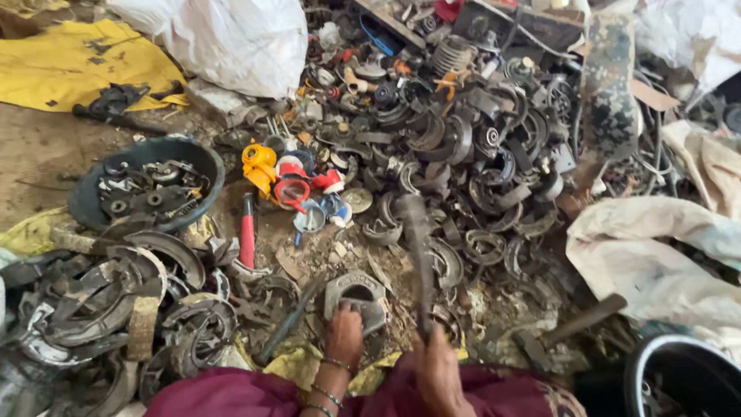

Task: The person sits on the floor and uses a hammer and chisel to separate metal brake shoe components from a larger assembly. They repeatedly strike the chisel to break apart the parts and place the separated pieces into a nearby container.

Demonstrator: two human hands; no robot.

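Note:
My left hand [344, 333], with bangles at the wrist, presses down on a grey curved metal brake shoe [356, 292] lying on the dirt just in front of me. My right hand [438, 369] grips the handle of a long dark metal tool [417, 255], blurred, which rises upright above the ground to the right of the brake shoe. My maroon clothing [231, 394] fills the bottom edge.
A big heap of dark brake shoes [471, 162] spreads ahead. A round black tub [147, 185] of metal parts sits at left, above more brake shoes [116, 301]. Red-handled tool [247, 232], colourful plastic pieces [289, 181], yellow sheet [69, 62], white sacks [239, 38], black bucket [679, 378].

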